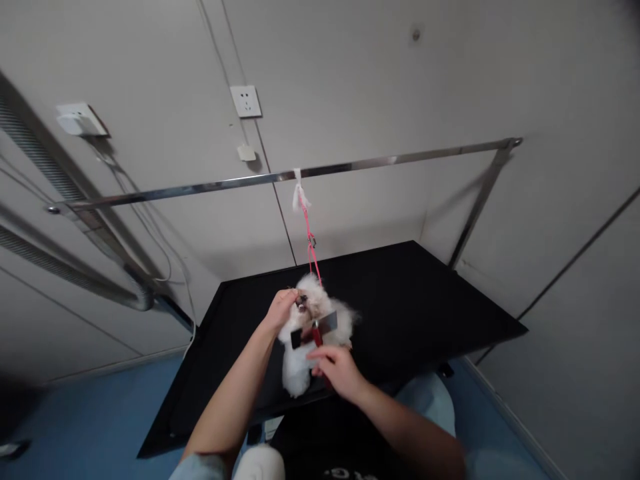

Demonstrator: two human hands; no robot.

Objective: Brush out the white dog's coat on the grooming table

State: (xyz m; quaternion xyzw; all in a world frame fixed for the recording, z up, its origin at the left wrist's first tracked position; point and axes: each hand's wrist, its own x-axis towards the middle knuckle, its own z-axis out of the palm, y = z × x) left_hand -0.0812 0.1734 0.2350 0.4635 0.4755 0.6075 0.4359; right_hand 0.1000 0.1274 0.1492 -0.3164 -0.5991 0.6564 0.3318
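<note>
A small white fluffy dog (341, 323) is on the black grooming table (400, 300), facing me. My left hand (283, 310) is closed at the dog's face, with the fingertips gripping beside its muzzle. My right hand (343, 373) is wrapped around the red handle of a slicker brush (327, 323), whose wide flat head lies across the front of the dog's chest. A pink grooming loop (307, 223) runs from the dog's neck up to the metal bar (360, 165), tied there with white cloth. The dog's lower body is partly hidden by the brush and my right hand.
A metal post (483, 200) holds up the bar on the right. Grey ribbed hoses (43, 150) hang at the left. Wall sockets (246, 102) and cables are behind the table. A white rounded object (260, 463) is at the bottom edge.
</note>
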